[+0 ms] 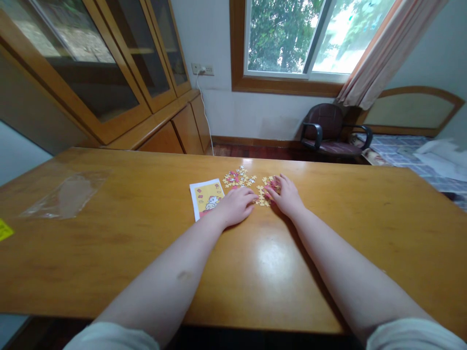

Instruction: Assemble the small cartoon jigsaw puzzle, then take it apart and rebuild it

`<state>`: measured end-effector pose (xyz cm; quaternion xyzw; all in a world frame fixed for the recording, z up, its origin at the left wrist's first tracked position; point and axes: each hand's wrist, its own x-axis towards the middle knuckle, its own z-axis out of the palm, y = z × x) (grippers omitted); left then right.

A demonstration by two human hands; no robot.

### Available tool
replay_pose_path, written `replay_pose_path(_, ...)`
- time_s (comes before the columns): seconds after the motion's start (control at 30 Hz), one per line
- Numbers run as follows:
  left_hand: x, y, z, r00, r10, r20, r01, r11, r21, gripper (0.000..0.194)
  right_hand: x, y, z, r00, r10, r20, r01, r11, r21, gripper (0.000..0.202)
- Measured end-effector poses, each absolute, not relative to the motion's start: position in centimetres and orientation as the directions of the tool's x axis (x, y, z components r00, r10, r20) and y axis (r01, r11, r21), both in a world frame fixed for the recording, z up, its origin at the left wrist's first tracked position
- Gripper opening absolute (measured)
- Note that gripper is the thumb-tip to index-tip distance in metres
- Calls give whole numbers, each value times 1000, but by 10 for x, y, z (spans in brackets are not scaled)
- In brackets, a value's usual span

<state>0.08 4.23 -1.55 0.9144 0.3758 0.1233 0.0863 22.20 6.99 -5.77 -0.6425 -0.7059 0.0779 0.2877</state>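
Note:
Small yellow and pink jigsaw pieces (237, 178) lie loose in a heap near the table's far edge. To the right of them sits a cluster of yellow and pink jigsaw pieces (262, 198), some of which look joined. My left hand (239, 204) rests palm down at that cluster's left side, its fingers partly curled and their tips touching or close to the pieces. My right hand (288, 195) lies on the cluster's right side with thumb and fingers apart. A picture sheet (206, 194) with a yellow print and a white cartoon figure lies partly under my left hand.
A clear plastic bag (69, 194) lies on the wooden table (146, 243) at the left, with a yellow item (5, 230) at the edge. Beyond stand a glass-door cabinet (146, 116), an office chair (326, 129) and a bed (412, 150).

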Motion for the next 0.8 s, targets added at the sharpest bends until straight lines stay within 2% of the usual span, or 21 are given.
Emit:
replay_pose_path(0.1, 13, 30, -20, 675, 738, -10, 709, -645, 284, 66, 228, 78, -60, 10, 970, 243, 836, 126, -534, 74)
replay_pose_path(0.13, 17, 27, -22, 674, 734, -78, 720, -630, 291, 77, 227, 79, -60, 10, 975, 220, 843, 110, -527, 76)
replay_pose_path(0.2, 21, 24, -27, 650, 749, -124, 747, -601, 283, 86, 224, 80, -59, 3, 983, 182, 877, 85, -473, 81)
replay_pose_path(0.3, 24, 24, -32, 659, 738, -145, 746, -615, 255, 82, 219, 84, -55, -67, 987, 148, 931, 115, -345, 84)
replay_pose_path(0.47, 18, 27, -30, 629, 769, -113, 771, -600, 213, 79, 222, 100, -47, -304, 952, 34, 932, 304, -196, 74)
replay_pose_path(0.6, 5, 39, -27, 413, 910, 29, 897, -412, 158, 70, 225, 103, -44, -461, 887, -32, 878, 451, -160, 71)
replay_pose_path(0.73, -13, 57, -24, 221, 957, 186, 938, -261, 229, 43, 225, 88, -43, -587, 809, -31, 800, 574, -175, 71)
replay_pose_path(0.8, -20, 62, -22, 114, 967, 229, 957, -169, 236, 37, 225, 76, -42, -623, 782, -28, 771, 607, -195, 72)
